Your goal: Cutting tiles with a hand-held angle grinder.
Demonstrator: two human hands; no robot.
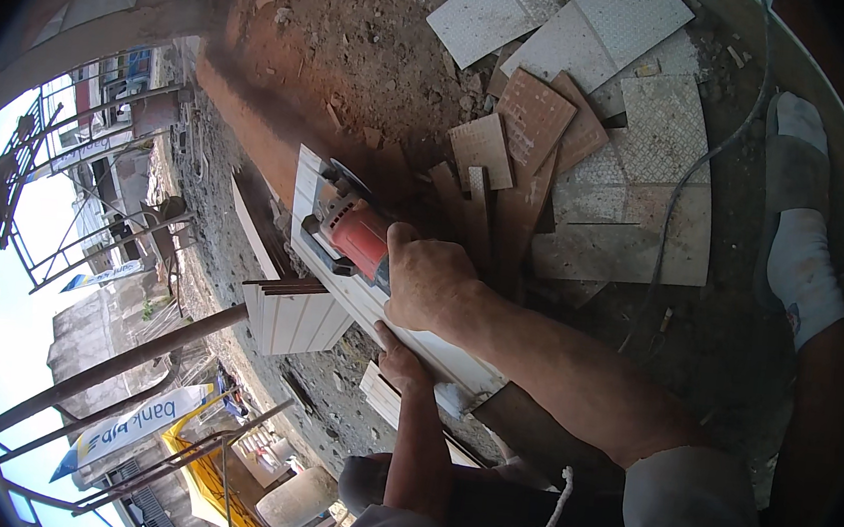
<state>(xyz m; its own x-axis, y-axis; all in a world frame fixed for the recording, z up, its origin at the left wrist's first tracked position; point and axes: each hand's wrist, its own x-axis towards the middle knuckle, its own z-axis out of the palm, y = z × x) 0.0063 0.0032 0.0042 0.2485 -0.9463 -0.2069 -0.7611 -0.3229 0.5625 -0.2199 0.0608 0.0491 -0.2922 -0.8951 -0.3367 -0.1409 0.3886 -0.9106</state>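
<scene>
My right hand (430,284) is wrapped round a red handheld power cutter (359,240) with a round disc (347,182) at its far end. The cutter rests on a long white striped panel or tile (448,366), the disc near that piece's upper end. Reddish haze lies beside the disc. Just below the tool, my left hand (398,360) grips the edge of the white piece, fingers bent, thumb partly hidden. Just left of it stands a stack of white striped pieces (292,317).
Loose white patterned tiles (655,123) and brown tiles (532,123) lie on dusty ground. A cable (713,153) runs across them toward my socked foot (799,256) at right. Metal scaffolding (115,217), a banner and a yellow tarpaulin (199,460) are at left.
</scene>
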